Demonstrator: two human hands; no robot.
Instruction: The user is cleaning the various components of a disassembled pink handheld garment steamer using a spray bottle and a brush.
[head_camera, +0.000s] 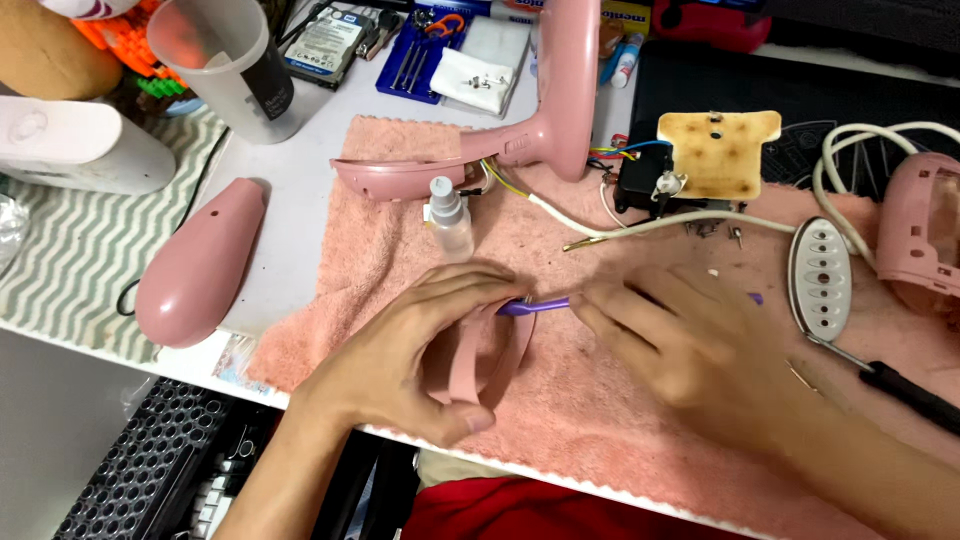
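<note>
You are gripping a curved pink plastic part (478, 355) in your left hand (415, 345), fingers wrapped around it, holding it on edge on the pink towel (590, 400). Your right hand (690, 345) is pinching a purple brush (535, 307), its head touching the part's top. Just beyond is standing a small spray bottle (449, 218). A white cord (640, 226) is running across the towel to a scorched board (718, 152). Farther back are lying a pink handle shell (520, 120) and a clear cup (232, 62).
</note>
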